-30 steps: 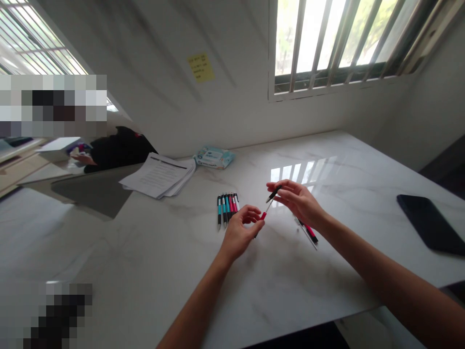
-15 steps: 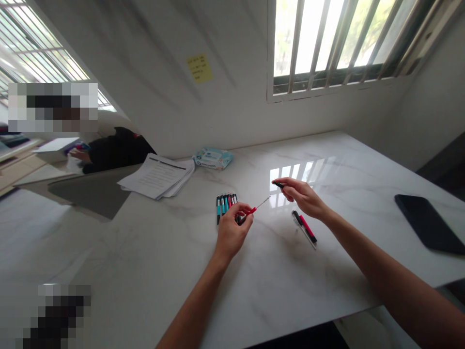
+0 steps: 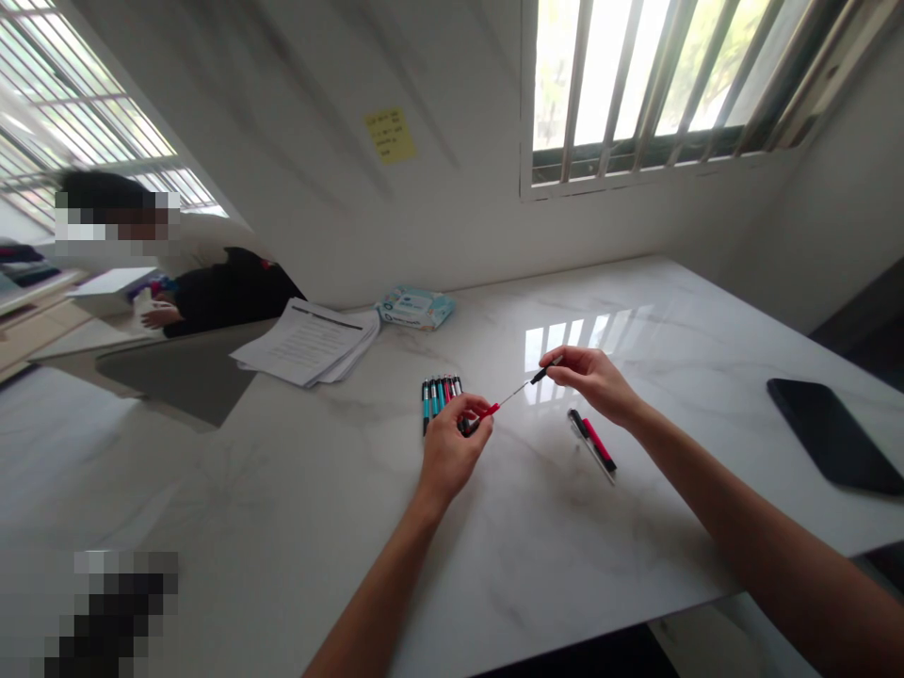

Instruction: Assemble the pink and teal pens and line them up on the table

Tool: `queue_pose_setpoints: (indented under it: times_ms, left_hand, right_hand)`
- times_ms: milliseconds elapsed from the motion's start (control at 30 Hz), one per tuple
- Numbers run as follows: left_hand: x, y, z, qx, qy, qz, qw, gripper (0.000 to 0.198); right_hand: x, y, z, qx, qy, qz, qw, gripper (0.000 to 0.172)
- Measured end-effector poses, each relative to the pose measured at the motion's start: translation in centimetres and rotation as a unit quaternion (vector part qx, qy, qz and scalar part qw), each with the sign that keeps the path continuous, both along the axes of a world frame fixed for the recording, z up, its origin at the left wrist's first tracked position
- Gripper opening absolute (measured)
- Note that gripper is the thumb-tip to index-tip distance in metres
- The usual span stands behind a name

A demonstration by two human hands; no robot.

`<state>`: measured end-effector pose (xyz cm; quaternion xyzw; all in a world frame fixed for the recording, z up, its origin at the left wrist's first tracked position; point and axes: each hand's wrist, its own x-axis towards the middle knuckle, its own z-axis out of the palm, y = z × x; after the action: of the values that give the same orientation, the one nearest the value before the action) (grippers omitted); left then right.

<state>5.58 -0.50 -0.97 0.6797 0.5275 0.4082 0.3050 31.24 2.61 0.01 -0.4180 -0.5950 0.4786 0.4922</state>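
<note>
Left hand (image 3: 452,450) and right hand (image 3: 589,381), both pinching.

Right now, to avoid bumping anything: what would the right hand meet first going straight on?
From the right hand, probably the packet of wipes near the far table edge, passing above the left hand, though depth is hard to judge from this view.

Nothing is legible: the handwriting on the yellow sticky note (image 3: 390,135) at 12 o'clock and the print on the wipes packet (image 3: 415,308) at 11 o'clock are too small to read.

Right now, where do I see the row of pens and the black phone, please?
Row of pens (image 3: 439,400), head view, on the middle barrels.
Black phone (image 3: 833,436), head view, on its dark top face.
</note>
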Motion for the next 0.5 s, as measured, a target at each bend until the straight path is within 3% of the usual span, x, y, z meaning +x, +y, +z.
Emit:
queue_pose_setpoints:
  times_ms: [300,500]
  left_hand:
    - [0.04,-0.07,0.12,-0.006,0.015,0.000,1.000,0.007]
    - [0.04,-0.03,0.07,-0.005,0.013,-0.003,1.000,0.006]
  right_hand:
    - [-0.11,0.11,-0.33,-0.001,0.015,-0.010,1.000,0.019]
    - [-0.06,0.06,-0.24,0.000,-0.010,0.020,1.000,0.021]
